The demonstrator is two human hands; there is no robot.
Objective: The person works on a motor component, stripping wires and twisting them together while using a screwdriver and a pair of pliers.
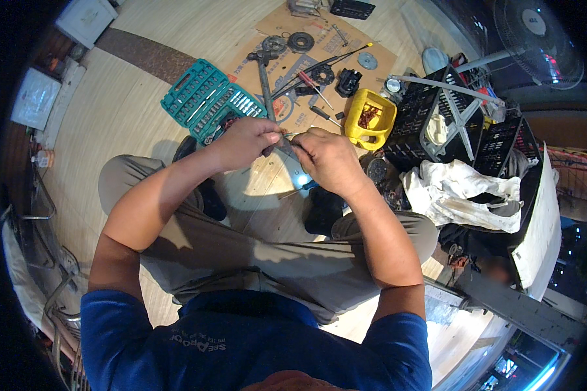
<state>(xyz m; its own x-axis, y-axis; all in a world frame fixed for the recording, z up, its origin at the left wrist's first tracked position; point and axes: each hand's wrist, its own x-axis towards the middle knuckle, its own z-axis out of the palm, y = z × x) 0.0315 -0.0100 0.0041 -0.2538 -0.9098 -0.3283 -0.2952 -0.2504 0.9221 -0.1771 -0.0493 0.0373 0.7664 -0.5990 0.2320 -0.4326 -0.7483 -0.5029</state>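
A long grey metal bar [265, 88] with a wider crosswise head runs from the cardboard down between my hands. My left hand [249, 142] is closed, with its thumb and fingers pinched at the bar's near part. Beside it my right hand [327, 156] is closed too, its fingertips pinching close to the bar. A thin pale strip shows between the two hands, too small to name. What the right fingers hold is hidden. Just beyond my left hand lies an open teal socket set case [202, 85]; its near corner is partly covered by that hand.
On the cardboard [378, 49] lie dark round parts [300, 42], a red-handled screwdriver [310, 81] and a black-handled screwdriver [323, 114]. A cut yellow jug [352, 120] holds small brown parts. At right stand black crates [411, 107], a white cloth [466, 192] and a fan [535, 39].
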